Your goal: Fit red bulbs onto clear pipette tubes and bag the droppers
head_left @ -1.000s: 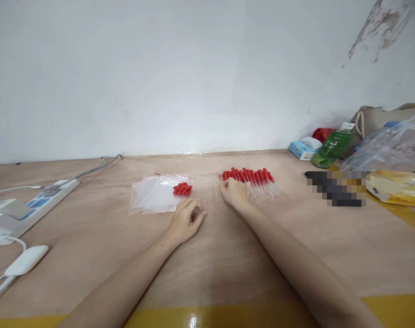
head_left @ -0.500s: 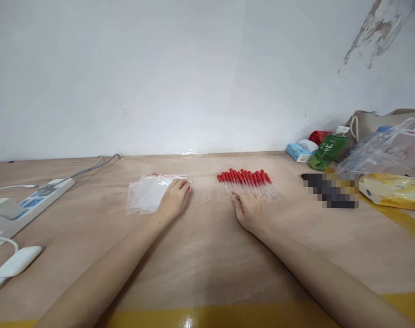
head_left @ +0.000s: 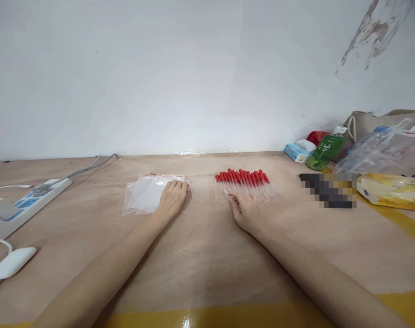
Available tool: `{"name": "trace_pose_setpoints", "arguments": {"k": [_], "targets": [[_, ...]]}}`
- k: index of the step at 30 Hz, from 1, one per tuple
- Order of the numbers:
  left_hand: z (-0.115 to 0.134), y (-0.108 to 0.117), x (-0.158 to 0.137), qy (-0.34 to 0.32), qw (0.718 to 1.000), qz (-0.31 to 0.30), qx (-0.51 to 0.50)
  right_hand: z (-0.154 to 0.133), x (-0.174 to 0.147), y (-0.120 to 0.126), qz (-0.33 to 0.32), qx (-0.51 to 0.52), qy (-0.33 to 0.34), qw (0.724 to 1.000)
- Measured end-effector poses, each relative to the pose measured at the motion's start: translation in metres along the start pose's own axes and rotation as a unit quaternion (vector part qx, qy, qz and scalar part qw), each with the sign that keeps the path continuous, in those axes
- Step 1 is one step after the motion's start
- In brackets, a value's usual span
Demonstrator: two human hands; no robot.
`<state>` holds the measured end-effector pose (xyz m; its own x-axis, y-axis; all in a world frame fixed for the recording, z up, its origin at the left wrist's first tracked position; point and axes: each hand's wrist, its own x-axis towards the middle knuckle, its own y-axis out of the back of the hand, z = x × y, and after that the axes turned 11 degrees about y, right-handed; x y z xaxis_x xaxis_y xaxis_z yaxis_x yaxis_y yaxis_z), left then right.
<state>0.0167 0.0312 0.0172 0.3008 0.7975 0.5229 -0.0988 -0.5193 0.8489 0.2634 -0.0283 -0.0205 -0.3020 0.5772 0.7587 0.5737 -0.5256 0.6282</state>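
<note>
Thin clear tube (head_left: 225,190) appears pinched between the fingertips of the right hand (head_left: 245,210); a light hold, with its far end clear of the fingers, is advisable. Left hand (head_left: 173,198) curls over red bulbs (head_left: 187,185); whether it grips one cannot be told. Loose clear tubes (head_left: 200,191) lie between the hands, clear bags (head_left: 139,196) under the left hand, and red-topped tubes (head_left: 243,176) just beyond the right hand likely restrict its movement.

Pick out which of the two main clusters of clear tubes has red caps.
The fanned cluster by the right hand: red caps sit at its far ends. The bare cluster, to its left, shows only clear tubes.
</note>
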Motion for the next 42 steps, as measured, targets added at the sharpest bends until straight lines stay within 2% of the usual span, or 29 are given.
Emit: {"name": "trace_pose_setpoints", "arguments": {"k": [2, 4, 5, 7, 10, 12, 14, 22, 25, 31, 35, 42], "targets": [[0.006, 0.006, -0.002, 0.012, 0.999, 0.022, -0.044, 0.001, 0.000, 0.000, 0.001, -0.003, 0.001, 1.000], [0.014, 0.011, -0.010, 0.040, 0.987, 0.042, -0.150, 0.001, 0.000, 0.000, 0.000, -0.001, 0.007, 1.000], [0.020, 0.013, -0.016, 0.063, 0.972, 0.038, -0.221, 0.001, 0.000, 0.000, -0.001, 0.003, 0.010, 1.000], [0.031, 0.013, -0.030, 0.123, 0.928, -0.026, -0.352, -0.001, 0.000, 0.001, -0.005, 0.017, 0.016, 1.000], [0.045, 0.007, -0.048, 0.193, 0.838, -0.114, -0.497, -0.007, 0.001, 0.005, -0.014, 0.034, 0.029, 0.999], [0.048, 0.002, -0.055, 0.202, 0.806, -0.142, -0.538, -0.013, 0.002, 0.008, -0.024, 0.041, 0.043, 0.998], [0.048, 0.000, -0.056, 0.199, 0.794, -0.153, -0.553, -0.019, 0.002, 0.010, -0.037, 0.048, 0.058, 0.997], [0.048, 0.000, -0.056, 0.187, 0.775, -0.164, -0.581, -0.024, 0.004, 0.008, -0.050, 0.064, 0.074, 0.994], [0.049, 0.001, -0.057, 0.184, 0.789, -0.160, -0.564, -0.023, 0.002, 0.006, -0.061, 0.069, 0.075, 0.993], [0.048, 0.007, -0.055, 0.149, 0.845, -0.152, -0.491, -0.022, -0.001, 0.006, -0.087, 0.084, 0.084, 0.989], [0.049, 0.008, -0.056, 0.144, 0.849, -0.141, -0.489, -0.023, -0.001, 0.007, -0.093, 0.099, 0.091, 0.987], [0.048, 0.008, -0.058, 0.141, 0.840, -0.159, -0.499, -0.025, 0.002, 0.013, -0.113, 0.102, 0.091, 0.984]]}}
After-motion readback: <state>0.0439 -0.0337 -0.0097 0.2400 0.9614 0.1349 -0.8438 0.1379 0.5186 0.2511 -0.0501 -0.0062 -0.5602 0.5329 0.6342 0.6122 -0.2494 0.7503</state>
